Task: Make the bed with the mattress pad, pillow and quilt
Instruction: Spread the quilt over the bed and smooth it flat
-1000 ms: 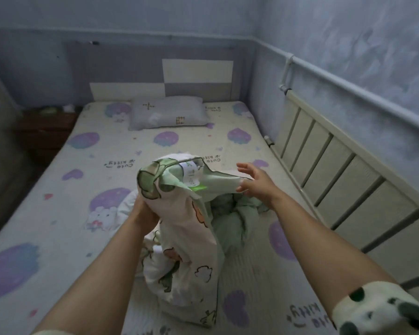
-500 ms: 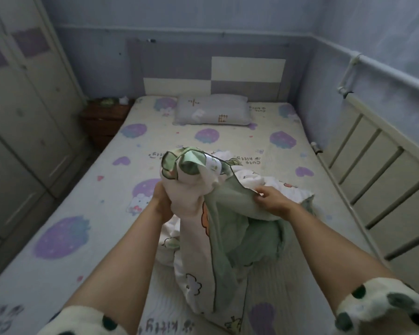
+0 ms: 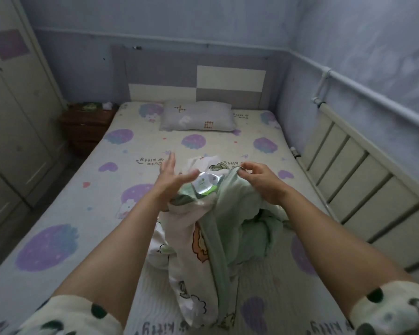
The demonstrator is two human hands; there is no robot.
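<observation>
A wardrobe [image 3: 12, 122] and a dark nightstand [image 3: 88, 122] stand to the left of the bed. The printed mattress pad [image 3: 65, 209] already lies flat over the mattress, so the bedding has its base. The left hand [image 3: 171, 181] is blurred, its fingers straight and spread beside the raised bunch, probably free to find another edge; whether it touches the cloth I cannot tell. The pillow [image 3: 196, 116] sits centred at the headboard, where it belongs. The quilt [image 3: 230, 213] is heaped mid-bed, green lining outward, not yet spread. The right hand [image 3: 264, 183] pinches its green edge between thumb and fingertips, lifting it, likely to shake it open. A slatted bed rail [image 3: 363, 187] lines the right side
</observation>
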